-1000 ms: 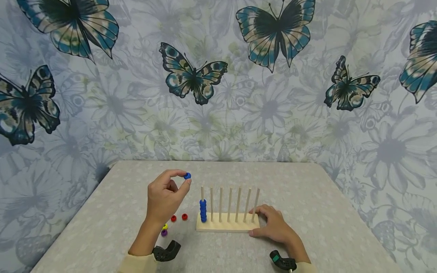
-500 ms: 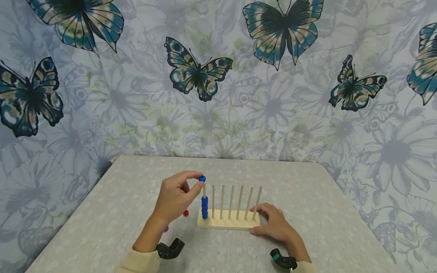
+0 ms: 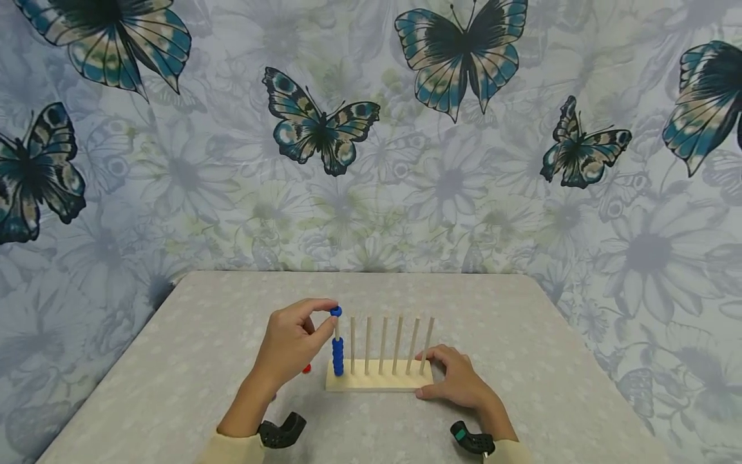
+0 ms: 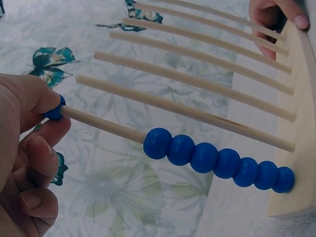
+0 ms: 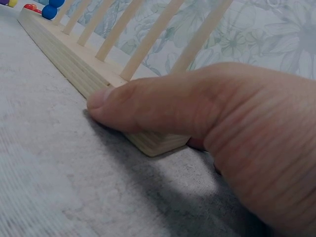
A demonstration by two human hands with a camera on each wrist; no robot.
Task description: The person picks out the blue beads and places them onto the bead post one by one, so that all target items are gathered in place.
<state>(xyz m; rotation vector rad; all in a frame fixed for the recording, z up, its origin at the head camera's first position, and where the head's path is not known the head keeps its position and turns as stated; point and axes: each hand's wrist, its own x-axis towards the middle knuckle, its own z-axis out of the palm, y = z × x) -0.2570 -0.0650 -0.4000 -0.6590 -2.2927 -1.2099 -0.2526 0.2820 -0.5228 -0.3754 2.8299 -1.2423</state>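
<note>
My left hand (image 3: 286, 345) pinches a blue bead (image 3: 335, 310) between thumb and index finger, right at the tip of the leftmost peg. In the left wrist view, that bead (image 4: 56, 109) is partly covered by the fingers, and the peg runs down from it. Lower on the same peg sits a stack of several blue beads (image 4: 204, 158), resting on the base. My right hand (image 3: 458, 380) grips the right end of the wooden peg stand (image 3: 377, 384), thumb (image 5: 143, 104) along the front edge and fingers behind. The other pegs (image 3: 368, 345) carry no beads.
A red bead (image 3: 306, 368) lies on the table left of the stand, half hidden by my left hand. In the right wrist view, red beads (image 5: 32, 7) and a yellow bead (image 5: 13, 2) show past the stand's far end. A butterfly-patterned wall backdrop (image 3: 452, 193) rises behind the table.
My left hand has carried the blue bead rightward from beside the stand to the leftmost peg's tip. My right hand keeps its grip on the stand. The head view has shifted slightly.
</note>
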